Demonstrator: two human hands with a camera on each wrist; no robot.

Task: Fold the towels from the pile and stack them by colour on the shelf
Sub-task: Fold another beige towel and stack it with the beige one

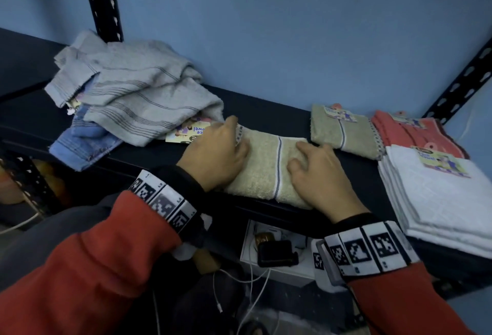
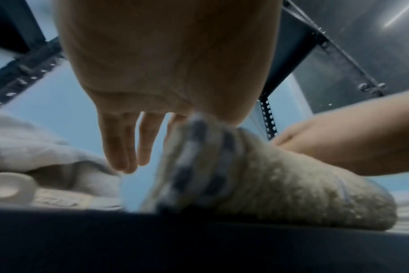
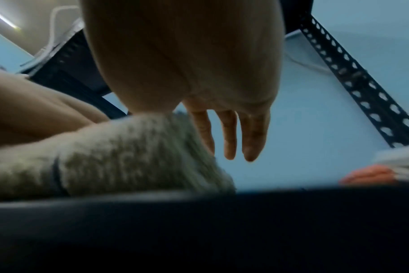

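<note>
Red sleeves [image 1: 80,268], black-white marker wristbands [image 1: 372,249]

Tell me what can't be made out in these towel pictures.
- Pile, head view: the grey towel covers the towels underneath, so their number is hidden.
- Label, head view: the left hand cuts off its print.
- White stack, head view: the frame edge crops it.
- Beige towel, right wrist view: blurred.
</note>
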